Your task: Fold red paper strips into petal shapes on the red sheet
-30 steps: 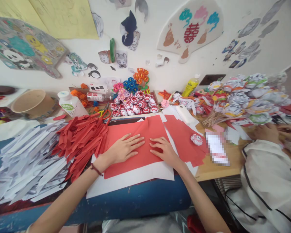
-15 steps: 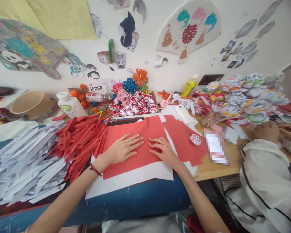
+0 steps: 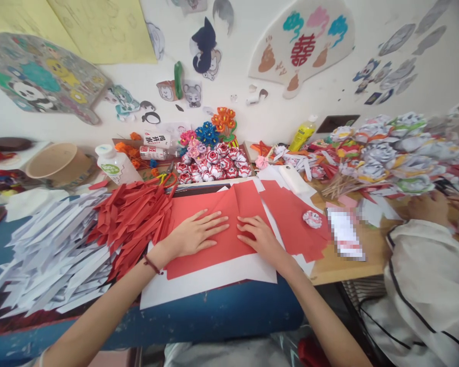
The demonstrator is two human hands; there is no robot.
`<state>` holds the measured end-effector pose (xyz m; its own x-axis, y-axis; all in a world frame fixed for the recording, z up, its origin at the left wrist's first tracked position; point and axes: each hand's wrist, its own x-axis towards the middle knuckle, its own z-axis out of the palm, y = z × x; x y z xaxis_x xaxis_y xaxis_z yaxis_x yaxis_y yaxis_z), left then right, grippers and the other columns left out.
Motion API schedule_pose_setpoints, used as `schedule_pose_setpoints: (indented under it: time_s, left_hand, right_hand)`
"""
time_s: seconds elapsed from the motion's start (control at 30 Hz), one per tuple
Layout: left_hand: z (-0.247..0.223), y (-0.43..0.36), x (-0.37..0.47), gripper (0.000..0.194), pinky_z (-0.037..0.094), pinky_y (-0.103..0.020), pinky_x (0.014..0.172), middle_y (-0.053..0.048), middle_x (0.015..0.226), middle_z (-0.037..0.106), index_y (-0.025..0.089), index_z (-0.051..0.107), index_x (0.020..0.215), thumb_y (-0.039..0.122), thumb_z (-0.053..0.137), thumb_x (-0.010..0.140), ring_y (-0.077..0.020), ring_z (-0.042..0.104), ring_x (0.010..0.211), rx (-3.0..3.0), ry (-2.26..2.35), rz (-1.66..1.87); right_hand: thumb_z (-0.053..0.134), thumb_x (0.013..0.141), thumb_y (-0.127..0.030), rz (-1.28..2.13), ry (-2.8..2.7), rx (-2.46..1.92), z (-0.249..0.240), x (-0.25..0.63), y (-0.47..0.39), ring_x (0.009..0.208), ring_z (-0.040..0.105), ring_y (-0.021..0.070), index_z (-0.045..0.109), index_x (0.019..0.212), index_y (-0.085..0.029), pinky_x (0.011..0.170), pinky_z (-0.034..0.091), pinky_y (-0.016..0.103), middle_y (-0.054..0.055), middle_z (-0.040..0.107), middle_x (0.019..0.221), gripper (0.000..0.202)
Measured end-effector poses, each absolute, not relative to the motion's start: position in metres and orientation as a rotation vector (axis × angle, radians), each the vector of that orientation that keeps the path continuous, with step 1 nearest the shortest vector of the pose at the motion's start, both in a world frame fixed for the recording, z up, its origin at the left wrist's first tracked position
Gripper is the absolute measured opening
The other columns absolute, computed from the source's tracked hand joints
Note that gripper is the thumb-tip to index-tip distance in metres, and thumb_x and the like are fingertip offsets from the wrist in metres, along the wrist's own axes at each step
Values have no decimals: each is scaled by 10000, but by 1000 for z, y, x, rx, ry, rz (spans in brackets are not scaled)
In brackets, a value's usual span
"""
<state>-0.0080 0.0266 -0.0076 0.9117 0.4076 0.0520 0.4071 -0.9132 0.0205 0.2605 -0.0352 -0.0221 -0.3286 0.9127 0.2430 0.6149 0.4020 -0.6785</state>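
Observation:
A large red paper (image 3: 199, 262) with a raised crease lies over a white sheet (image 3: 156, 293) in front of me. My left hand (image 3: 195, 234) rests flat on its left part, fingers spread. On the right part is my right hand (image 3: 258, 237), its fingers slightly curved and apart, fingertips on the paper. Neither hand grips anything. Left of the paper are piles of folded red strips (image 3: 133, 224) and folded white strips (image 3: 57, 255). More red paper (image 3: 286, 214) lies to the right, with a small red-and-white paper flower (image 3: 312, 219) on it.
Red-and-white paper flowers (image 3: 218, 165), scissors (image 3: 168, 177) and a white bottle (image 3: 117, 165) stand behind the paper. A yellow bottle (image 3: 303, 133) and wrapped bouquets (image 3: 398, 148) are at the back right. Another person's hand (image 3: 428, 208) and white sleeve (image 3: 428, 255) are at the right.
The whole view has shifted slightly, so objects appear a little further right. Both my hands keep the same places on the red paper.

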Motion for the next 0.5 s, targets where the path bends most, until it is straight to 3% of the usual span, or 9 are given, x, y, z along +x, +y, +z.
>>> schedule_pose_setpoints:
  time_s: [0.27,0.5]
  left_hand:
    - [-1,22,-28,624,47,-409,1223,43,1583,275,354,140,1530,562,327,971,-172,182,1484,3069,613,43]
    - [-5,13,-39,615,11,-385,1224,33,1584,268,291,63,1542,506,266,1003,-137,174,1483,3093,667,29]
  right_hand:
    - [615,910,-211,653,-2050,-1316,-20,257,-36,1165,541,250,693,1016,-222,973,488,452,81,623,1254,132]
    - [587,929,-230,638,-2053,-1330,-19,257,-38,1142,545,254,687,1032,-229,965,491,467,76,616,1267,144]
